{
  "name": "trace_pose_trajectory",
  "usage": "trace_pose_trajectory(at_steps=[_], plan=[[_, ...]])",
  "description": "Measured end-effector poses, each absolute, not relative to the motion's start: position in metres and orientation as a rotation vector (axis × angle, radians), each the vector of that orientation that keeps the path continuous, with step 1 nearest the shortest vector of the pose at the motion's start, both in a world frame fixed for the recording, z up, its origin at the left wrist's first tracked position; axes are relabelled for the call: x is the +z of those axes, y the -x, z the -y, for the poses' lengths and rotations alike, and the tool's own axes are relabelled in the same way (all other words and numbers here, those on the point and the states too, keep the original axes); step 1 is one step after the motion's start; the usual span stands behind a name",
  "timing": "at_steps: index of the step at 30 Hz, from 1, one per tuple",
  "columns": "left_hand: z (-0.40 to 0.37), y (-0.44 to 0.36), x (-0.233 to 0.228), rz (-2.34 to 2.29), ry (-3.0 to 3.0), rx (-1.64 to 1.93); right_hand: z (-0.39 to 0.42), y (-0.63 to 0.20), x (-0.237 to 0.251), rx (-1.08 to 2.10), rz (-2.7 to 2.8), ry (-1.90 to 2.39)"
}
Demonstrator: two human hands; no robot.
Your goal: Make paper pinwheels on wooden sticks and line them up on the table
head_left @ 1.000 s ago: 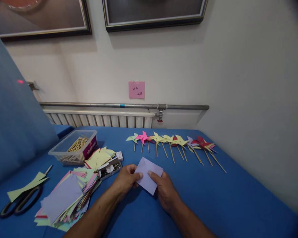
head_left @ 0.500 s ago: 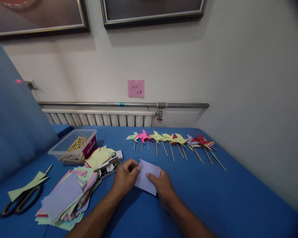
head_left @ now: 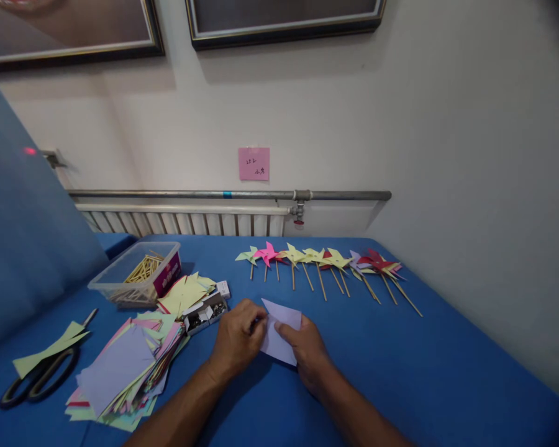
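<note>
A light purple paper sheet (head_left: 281, 343) is held up over the blue table, in front of me. My right hand (head_left: 307, 351) grips its right side, thumb on the face and fingers behind. My left hand (head_left: 242, 338) is closed at the sheet's left edge, pinching the paper near a slit or fold there. The exact fold under the left fingers is hidden. Just left of that hand stands an open small box (head_left: 205, 313) of metal pins. A stack of coloured paper sheets (head_left: 118, 369) lies further left, with yellow cut sheets (head_left: 186, 293) behind it.
Several finished paper pinwheels (head_left: 314, 257) on sticks lie in a row along the back of the blue table (head_left: 400, 379). A clear plastic tub (head_left: 107, 282) of wooden sticks stands back left. Black-handled scissors (head_left: 51, 382) lie at left under green paper scraps (head_left: 51, 351).
My left hand has moved slightly right, bending the left part of the purple sheet inward so less of it shows. My right hand keeps its hold.
</note>
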State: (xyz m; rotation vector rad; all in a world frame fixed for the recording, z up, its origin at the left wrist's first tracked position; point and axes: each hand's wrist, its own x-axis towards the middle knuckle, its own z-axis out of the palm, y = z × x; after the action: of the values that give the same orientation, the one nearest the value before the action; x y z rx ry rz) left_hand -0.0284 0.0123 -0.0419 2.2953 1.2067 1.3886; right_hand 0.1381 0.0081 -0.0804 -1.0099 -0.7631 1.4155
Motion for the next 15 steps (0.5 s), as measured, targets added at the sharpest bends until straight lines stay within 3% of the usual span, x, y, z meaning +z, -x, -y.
trace_pose_trajectory(at_steps=[15], plan=[[-0.009,0.025,-0.038,-1.396,-1.973,1.309,-0.013,-0.131,-0.09,1.355,0.746,1.066]])
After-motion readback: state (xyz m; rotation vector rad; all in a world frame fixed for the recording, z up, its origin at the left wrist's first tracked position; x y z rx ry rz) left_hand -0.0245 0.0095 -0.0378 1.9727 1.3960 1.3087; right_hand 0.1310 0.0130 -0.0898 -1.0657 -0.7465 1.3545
